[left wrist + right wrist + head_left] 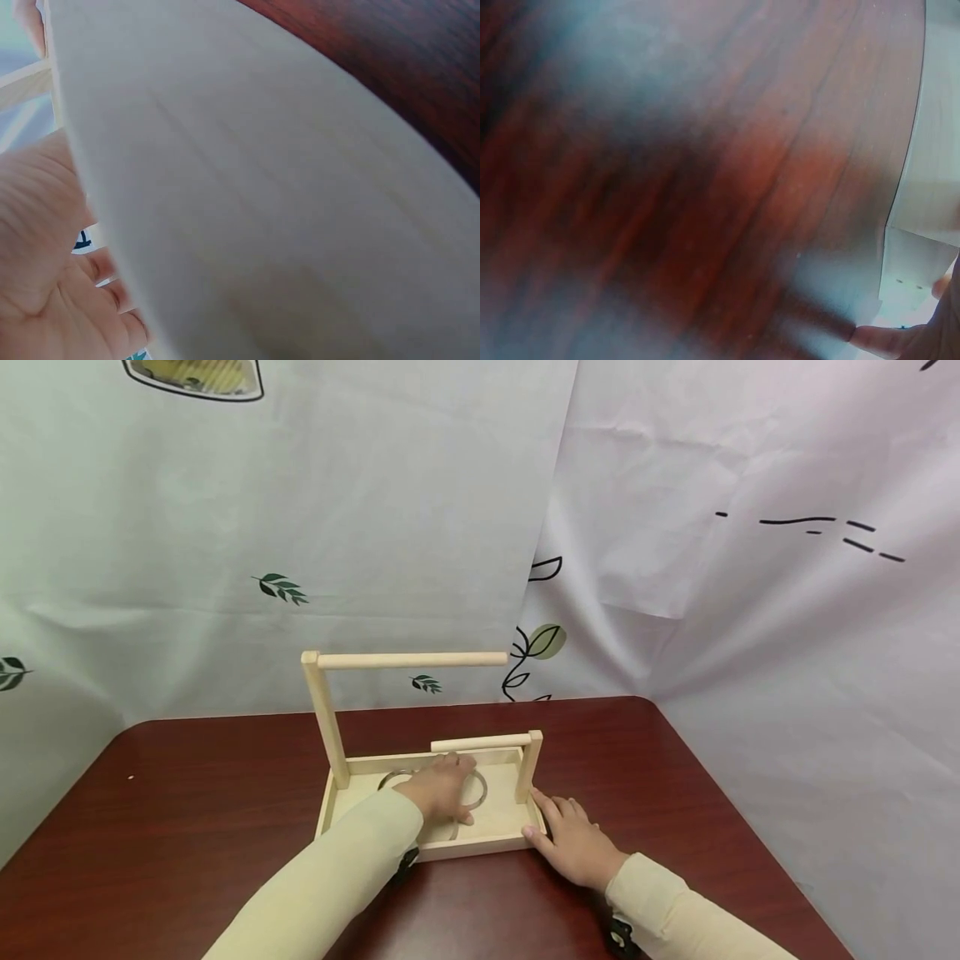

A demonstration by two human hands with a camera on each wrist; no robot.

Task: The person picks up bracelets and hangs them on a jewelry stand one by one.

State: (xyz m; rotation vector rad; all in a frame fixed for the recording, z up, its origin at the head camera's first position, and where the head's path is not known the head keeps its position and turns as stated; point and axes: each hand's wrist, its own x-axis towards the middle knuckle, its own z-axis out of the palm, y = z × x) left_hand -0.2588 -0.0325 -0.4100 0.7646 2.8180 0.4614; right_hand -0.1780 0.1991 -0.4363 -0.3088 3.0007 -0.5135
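Observation:
A pale wooden tray (491, 841) stands on the table, with a tall T-bar post (328, 718) at its left end and a short one (528, 768) at its right end. My left hand (441, 789) reaches down into the tray, thumb and fingers spread apart beside a thin ring (483, 791). Another ring (384, 778) shows partly to its left. In the left wrist view the tray's front wall (247, 180) hides the fingertips. My right hand (577, 843) rests on the table against the tray's right end, its fingers extended and its thumb at the front corner.
The dark red-brown table (202, 827) extends on both sides of the tray. A white printed cloth (420, 527) hangs behind it and along the right. Both horizontal bars of the posts stand above the tray, the long bar (412, 660) well higher.

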